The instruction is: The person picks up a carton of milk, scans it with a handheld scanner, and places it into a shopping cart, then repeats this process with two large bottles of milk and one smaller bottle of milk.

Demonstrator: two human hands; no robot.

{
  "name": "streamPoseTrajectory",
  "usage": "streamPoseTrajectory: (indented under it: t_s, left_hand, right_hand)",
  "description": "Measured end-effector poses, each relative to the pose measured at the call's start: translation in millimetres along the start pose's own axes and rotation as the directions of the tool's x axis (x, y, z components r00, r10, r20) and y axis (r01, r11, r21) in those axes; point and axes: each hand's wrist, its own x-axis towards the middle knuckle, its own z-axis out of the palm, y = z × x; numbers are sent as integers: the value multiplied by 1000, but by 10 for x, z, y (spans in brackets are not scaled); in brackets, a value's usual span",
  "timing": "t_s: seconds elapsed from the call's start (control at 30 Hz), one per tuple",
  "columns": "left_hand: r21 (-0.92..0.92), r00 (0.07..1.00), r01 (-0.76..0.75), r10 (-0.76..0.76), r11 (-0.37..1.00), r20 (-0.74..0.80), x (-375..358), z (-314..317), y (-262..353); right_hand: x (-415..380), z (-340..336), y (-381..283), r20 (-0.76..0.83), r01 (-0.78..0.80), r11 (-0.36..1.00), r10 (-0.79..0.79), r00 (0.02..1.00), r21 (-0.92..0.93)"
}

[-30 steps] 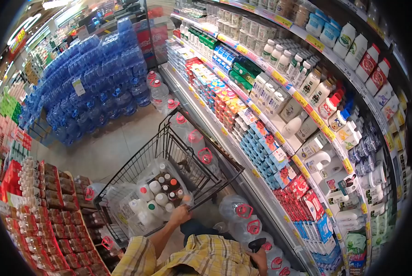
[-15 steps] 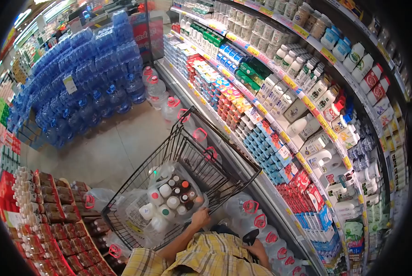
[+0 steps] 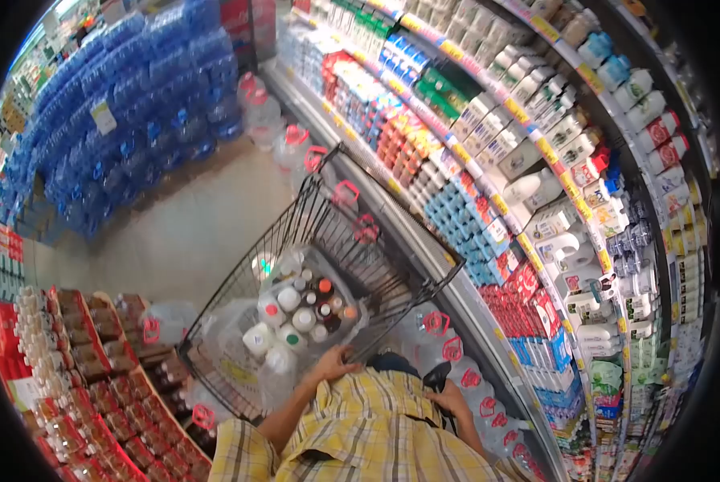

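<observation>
A black wire shopping cart [image 3: 239, 277] stands tilted across the view in front of me. In it sits a grey plastic bin [image 3: 345, 299] packed with upright white and dark bottles [image 3: 304, 320], with clear plastic bags [image 3: 239, 353] beside it. My left hand [image 3: 333, 365] is at the cart's near edge below the bin, its fingers curled over that edge. At my right side my right hand [image 3: 452, 398] is closed around a black rounded object [image 3: 436, 376], whose kind I cannot make out. A yellow plaid shirt hides the cart's near end.
Large water jugs with red handles [image 3: 452, 351] line the base of the dairy shelves [image 3: 488, 233] on the right. Stacked blue water packs [image 3: 135, 120] stand ahead on the left. Boxed jars [image 3: 127, 402] are piled close to the cart's left side.
The view has shifted, and the blue water packs sit higher in it. My left hand appears a little farther left and up; my right hand with the black object also appears higher.
</observation>
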Motion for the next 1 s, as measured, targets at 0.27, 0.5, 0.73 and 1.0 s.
streamPoseTrajectory:
  t_s: [0.27, 0.5, 0.73, 1.0]
  left_hand:
    - [-165, 953, 117, -158, 979, -259, -822, -73, -454]
    - [-249, 747, 249, -349, 936, -566, -1206, -466, -604]
    - [-322, 425, 217, -386, 921, -819, -1081, -1066, -1377]
    - [52, 781, 330, -242, 943, -576, -684, -1252, -1701]
  right_hand:
    - [205, 54, 681, -3, -117, 988, 118, 993, 104]
    - [261, 16, 917, -44, -59, 996, 62, 997, 73]
    - [138, -45, 453, 35, -201, 969, 198, 980, 147]
    - [118, -134, 387, 44, -180, 977, 177, 983, 112]
